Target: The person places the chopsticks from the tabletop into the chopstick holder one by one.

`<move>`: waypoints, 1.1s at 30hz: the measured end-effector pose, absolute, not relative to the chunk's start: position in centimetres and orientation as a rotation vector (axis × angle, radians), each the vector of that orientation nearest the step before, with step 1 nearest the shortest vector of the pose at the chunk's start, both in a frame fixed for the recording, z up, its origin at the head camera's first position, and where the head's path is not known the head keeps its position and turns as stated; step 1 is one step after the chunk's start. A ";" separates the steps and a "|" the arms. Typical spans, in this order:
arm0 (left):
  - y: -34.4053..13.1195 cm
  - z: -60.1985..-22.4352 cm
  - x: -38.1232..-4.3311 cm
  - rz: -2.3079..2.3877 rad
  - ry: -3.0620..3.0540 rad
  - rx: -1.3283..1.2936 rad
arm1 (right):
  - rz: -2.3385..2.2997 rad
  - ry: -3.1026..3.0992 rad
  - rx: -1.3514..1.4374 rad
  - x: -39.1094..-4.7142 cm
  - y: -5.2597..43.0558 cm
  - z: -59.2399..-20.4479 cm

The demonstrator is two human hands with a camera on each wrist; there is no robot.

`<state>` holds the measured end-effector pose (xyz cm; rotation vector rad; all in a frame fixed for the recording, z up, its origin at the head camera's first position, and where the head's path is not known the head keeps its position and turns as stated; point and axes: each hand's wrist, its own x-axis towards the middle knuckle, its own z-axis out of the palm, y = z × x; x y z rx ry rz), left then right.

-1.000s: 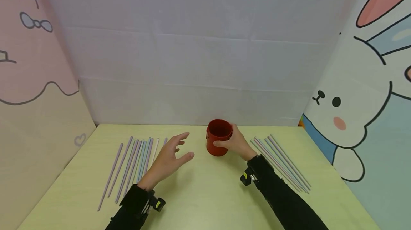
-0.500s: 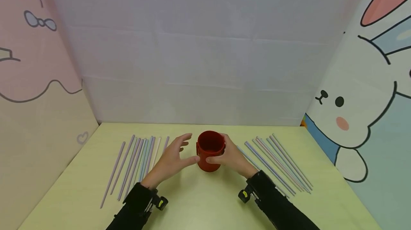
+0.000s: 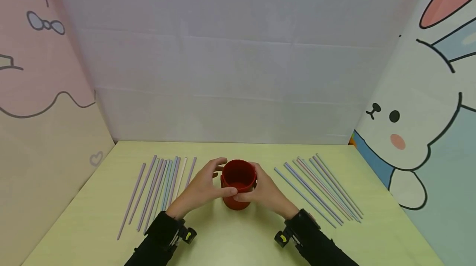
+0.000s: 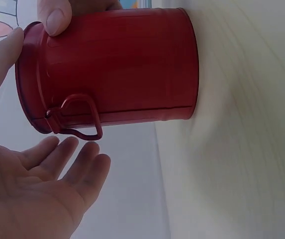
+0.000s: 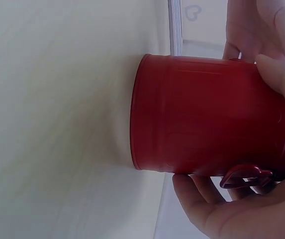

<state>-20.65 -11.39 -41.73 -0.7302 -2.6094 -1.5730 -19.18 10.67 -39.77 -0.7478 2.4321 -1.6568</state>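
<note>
Red cylindrical can (image 3: 239, 179): as is seen from the head, one is held upright between two stick groups; whether the table (image 3: 223, 247) is touched by its base cannot be told.
Loop handles (image 4: 85, 117): two, set on opposite sides near the rim.
Right hand (image 3: 269, 193): one; the can is gripped, with the thumb laid across its front.
Left hand (image 3: 201, 185): one, spread wide beside the can; its fingers are set apart from the wall.
Left sticks (image 3: 150, 194): at least nine, partly overlapped.
Right sticks (image 3: 314, 194): at least eight.
Wrist cameras (image 3: 281, 238): two.
</note>
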 end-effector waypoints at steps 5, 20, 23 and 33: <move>-10.8 -39.4 -19.0 -1.663 -2.562 -0.802 | -1.645 2.450 -0.777 -18.8 10.5 -39.8; -10.7 -39.2 -18.6 -1.754 -2.552 -0.808 | -1.616 2.496 -0.857 -20.4 11.2 -42.7; -10.6 -39.1 -18.5 -1.747 -2.558 -0.800 | -1.566 2.541 -0.847 -20.5 12.1 -42.5; -10.7 -38.8 -18.3 -1.706 -2.594 -0.757 | -1.373 2.791 -0.794 -20.7 16.9 -41.0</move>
